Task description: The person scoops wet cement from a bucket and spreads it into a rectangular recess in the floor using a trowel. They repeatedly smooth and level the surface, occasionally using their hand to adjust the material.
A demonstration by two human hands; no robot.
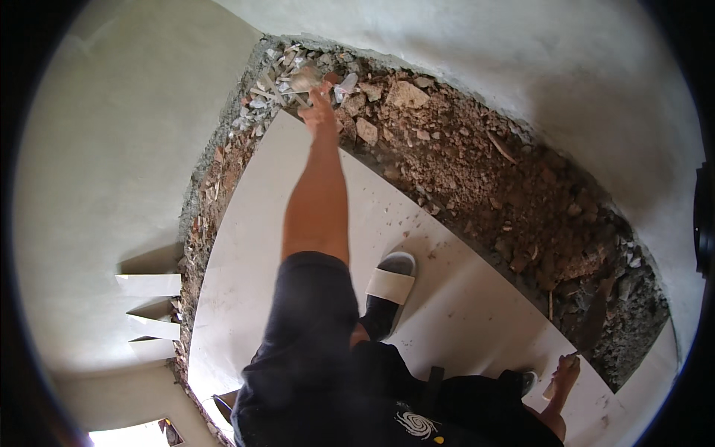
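My left arm stretches far forward, and my left hand (319, 112) is over the rubble at the far corner. Its thumb and fingers are apart, beside a blurred tan chunk (304, 79) and a reddish piece (331, 77); I see nothing clearly gripped. Low on the right, my right hand (564, 378) is closed round the handle of a trowel (593, 322). The trowel's dark blade points away from me, over the dirt strip by the right wall, and blends into the soil there.
A large pale board (439, 298) lies underfoot, with crumbs of dirt on it. My sandalled foot (391, 290) stands on it. Broken brown rubble (477, 171) fills the strip along the plastered wall (596, 89). White pieces (153, 284) stick out by the left wall (119, 149).
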